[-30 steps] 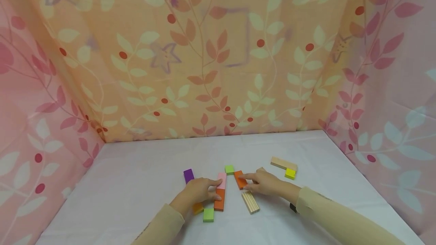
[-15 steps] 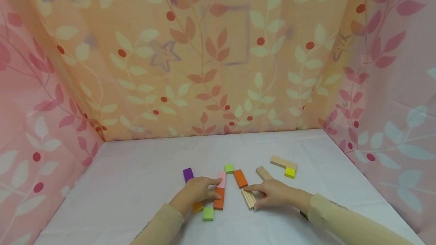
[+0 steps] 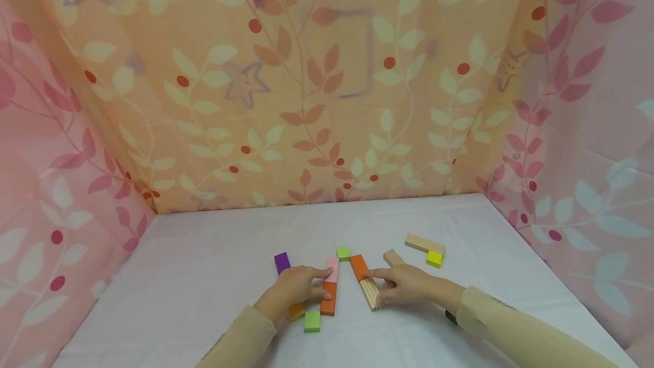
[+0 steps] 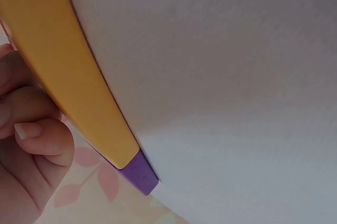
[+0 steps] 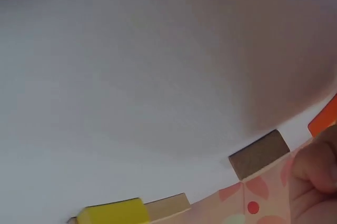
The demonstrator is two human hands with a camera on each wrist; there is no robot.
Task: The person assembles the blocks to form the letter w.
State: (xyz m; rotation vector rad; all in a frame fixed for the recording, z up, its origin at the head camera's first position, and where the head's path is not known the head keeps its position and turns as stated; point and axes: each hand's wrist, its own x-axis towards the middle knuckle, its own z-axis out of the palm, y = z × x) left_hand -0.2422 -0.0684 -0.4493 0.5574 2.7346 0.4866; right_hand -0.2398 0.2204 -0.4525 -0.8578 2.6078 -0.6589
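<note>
My left hand [image 3: 295, 288] rests over the row at the centre left in the head view. Its index fingertip touches the pink block [image 3: 331, 266], and its thumb touches the red-orange block [image 3: 329, 305] joined to it. My right hand [image 3: 410, 285] holds a striped wooden block [image 3: 369, 292] by its ends, index finger at the far end and thumb at the near one. That block's far end meets the orange block [image 3: 359, 266]. Partly under the left hand lie a purple block [image 3: 281, 262] and a yellow-orange block [image 4: 68, 71], end to end.
A green block [image 3: 343, 253] sits between the tops of the two rows; another green block [image 3: 312, 321] lies nearer. Behind the right hand is a plain wooden block [image 3: 393, 257]. Farther right, a long wooden block [image 3: 424, 243] touches a yellow block [image 3: 434, 259].
My right hand has gone from the orange block to the striped wooden block and slid it up against the orange block's near end. The left hand has stayed in place.
</note>
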